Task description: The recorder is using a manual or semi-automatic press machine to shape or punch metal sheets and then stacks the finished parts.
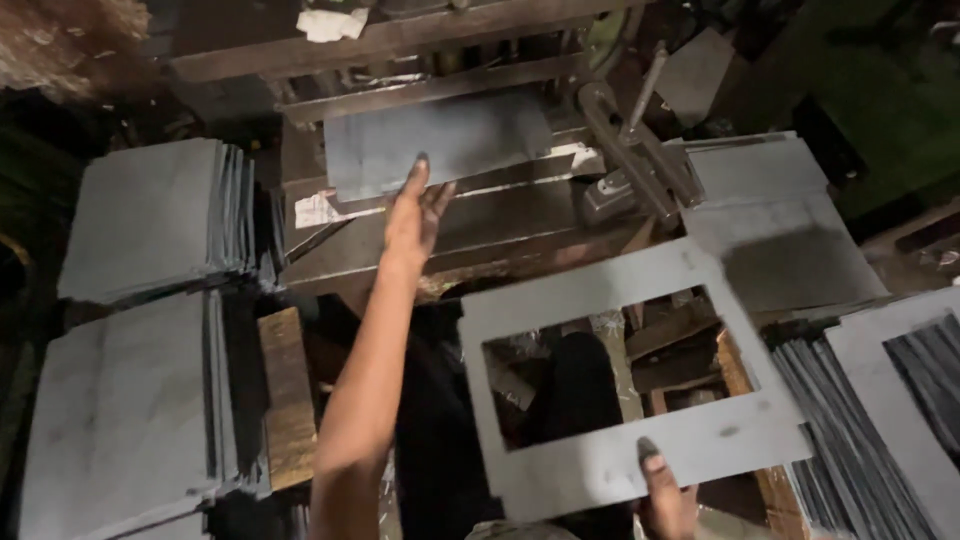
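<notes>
Head view only. Left hand (415, 215) at 12 o'clock, arm stretched straight forward, palm down, fingers spread flat on lower edge of grey sheet (435, 145) lying on press bed (470, 225). Open, pressing, not gripping. Sheet flat in press opening, slightly skewed, near edge overhanging toward body.

Right hand (665, 500) at 5 o'clock, low and close in, thumb on top of punched frame (600, 375), fingers under and hidden. Pinching frame by its near rail. Frame tilted, rectangular window cut out, held clear above floor clutter, far corner near lever handle (640, 105) at 1 o'clock.

Blank stacks (150, 215) at 9 o'clock, second stack (120, 410) at 8 o'clock. Frame pile (900, 400) at 3 o'clock, more sheet (775, 215) at 2 o'clock.

Judgement for doing this well: square sheet against back stop with flat palm, fingertips off die zone. Keep frame's sharp inner edges away from forearm; support from rail, not corner, to stop flex. Keep frame corner off lever.
</notes>
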